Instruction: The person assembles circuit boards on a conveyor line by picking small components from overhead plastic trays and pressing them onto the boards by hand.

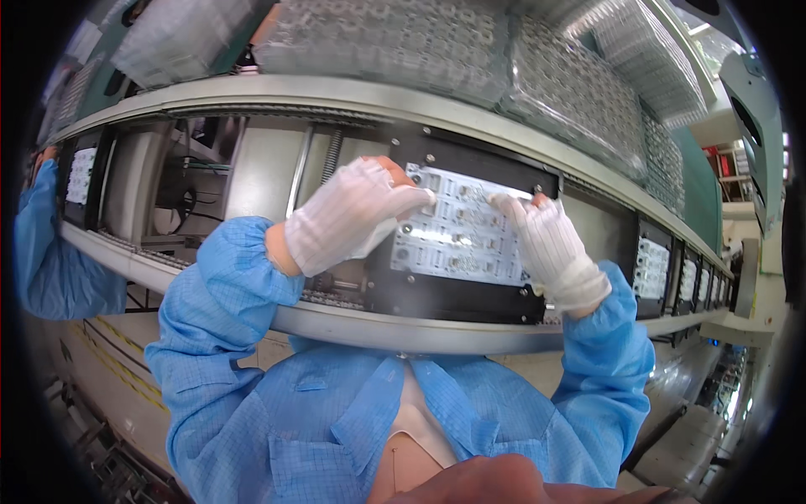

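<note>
A white panel (437,262) with rows of small, shiny parts lies flat on a black carrier plate (470,306) in front of me. My left hand (361,206), in a white glove, is at the panel's upper left corner. Its fingers are curled in and its thumb points right over the panel; anything between them is hidden. On the panel's right side is my gloved right hand (550,244), its fingers bent together with the tips by the upper rows. What those fingertips hold is too small to make out.
Clear plastic trays (386,46) stand stacked behind the conveyor's far rail (277,86). More carriers with white panels (651,269) line up to the right. At the far left, another person's blue sleeve (38,210) reaches a panel (80,176). The near rail (420,333) runs before my body.
</note>
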Tool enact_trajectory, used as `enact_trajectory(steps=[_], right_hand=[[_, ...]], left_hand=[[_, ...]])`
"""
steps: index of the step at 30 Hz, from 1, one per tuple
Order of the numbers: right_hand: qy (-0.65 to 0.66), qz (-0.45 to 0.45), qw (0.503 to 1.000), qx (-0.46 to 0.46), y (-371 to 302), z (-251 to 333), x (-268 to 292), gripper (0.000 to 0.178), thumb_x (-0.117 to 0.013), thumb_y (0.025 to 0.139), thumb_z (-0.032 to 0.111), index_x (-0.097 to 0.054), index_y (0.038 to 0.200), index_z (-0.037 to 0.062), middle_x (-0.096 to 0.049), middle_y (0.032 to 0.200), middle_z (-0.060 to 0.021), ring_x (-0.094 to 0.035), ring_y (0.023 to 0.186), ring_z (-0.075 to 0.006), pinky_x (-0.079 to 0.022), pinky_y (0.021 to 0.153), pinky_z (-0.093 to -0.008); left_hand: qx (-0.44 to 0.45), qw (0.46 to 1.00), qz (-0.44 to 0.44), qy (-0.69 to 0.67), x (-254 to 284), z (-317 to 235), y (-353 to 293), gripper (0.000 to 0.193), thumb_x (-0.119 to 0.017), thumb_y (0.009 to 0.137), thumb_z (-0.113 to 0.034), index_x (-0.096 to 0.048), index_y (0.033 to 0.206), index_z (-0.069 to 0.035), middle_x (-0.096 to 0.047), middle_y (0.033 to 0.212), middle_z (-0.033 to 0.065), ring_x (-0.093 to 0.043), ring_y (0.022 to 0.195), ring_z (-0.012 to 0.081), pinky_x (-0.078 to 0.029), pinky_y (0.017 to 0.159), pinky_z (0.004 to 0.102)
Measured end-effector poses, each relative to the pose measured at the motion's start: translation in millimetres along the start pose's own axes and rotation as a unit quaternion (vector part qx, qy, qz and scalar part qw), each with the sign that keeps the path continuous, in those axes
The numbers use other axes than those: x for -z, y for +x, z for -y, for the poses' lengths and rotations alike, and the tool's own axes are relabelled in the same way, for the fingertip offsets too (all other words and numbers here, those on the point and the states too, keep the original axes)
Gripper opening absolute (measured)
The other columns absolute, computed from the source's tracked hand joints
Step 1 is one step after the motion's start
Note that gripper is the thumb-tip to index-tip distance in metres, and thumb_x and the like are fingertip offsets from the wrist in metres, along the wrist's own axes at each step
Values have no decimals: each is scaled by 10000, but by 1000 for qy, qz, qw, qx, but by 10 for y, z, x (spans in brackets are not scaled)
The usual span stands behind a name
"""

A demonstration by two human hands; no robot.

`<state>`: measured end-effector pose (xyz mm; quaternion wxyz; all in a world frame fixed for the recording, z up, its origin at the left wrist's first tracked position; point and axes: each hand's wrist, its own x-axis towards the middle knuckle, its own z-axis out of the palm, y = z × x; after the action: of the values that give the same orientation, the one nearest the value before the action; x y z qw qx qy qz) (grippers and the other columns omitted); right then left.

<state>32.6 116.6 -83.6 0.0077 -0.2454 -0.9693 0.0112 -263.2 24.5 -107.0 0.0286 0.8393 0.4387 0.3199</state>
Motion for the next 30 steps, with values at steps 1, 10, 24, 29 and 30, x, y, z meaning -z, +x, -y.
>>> enact_trajectory(steps=[1,10,24,29,30], right_hand=[[-9,9,1000,-25,-12,37,8,567,-563,773,-86,-557,1304,111,-676,903,-142,-624,843,-369,-482,843,-443],[-164,21,986,-14,-167,100,-245,509,-586,849,40,-574,1351,124,-640,813,-78,-613,939,-325,-492,832,-415],[74,-282,945,-152,458,-1326,247,464,-540,853,1,-594,1300,111,-678,887,-165,-665,856,-336,-533,798,-429],[74,-320,923,-200,971,-2006,116,459,-547,854,32,-593,1303,114,-703,949,-149,-672,918,-323,-537,843,-411],[53,-297,929,-214,1036,-2066,66,400,-573,860,59,-613,1254,115,-705,987,-154,-674,930,-325,-535,860,-419]], left_hand=[[-1,1000,-2,5,-32,13,-2,300,-686,813,-95,-650,1111,-107,-655,949,78,-625,915,272,-495,853,390],[79,963,-152,209,364,880,388,313,-646,787,-37,-662,1089,-119,-674,893,110,-657,885,300,-534,823,416],[73,946,57,310,969,2208,445,384,-554,843,28,-640,1192,-108,-718,992,128,-674,973,343,-531,903,422],[142,961,63,228,1003,2153,451,396,-541,836,40,-637,1190,-110,-709,903,119,-672,935,335,-533,893,411],[156,967,46,195,1024,2099,425,399,-542,831,40,-638,1187,-112,-705,875,113,-671,919,328,-534,881,401]])
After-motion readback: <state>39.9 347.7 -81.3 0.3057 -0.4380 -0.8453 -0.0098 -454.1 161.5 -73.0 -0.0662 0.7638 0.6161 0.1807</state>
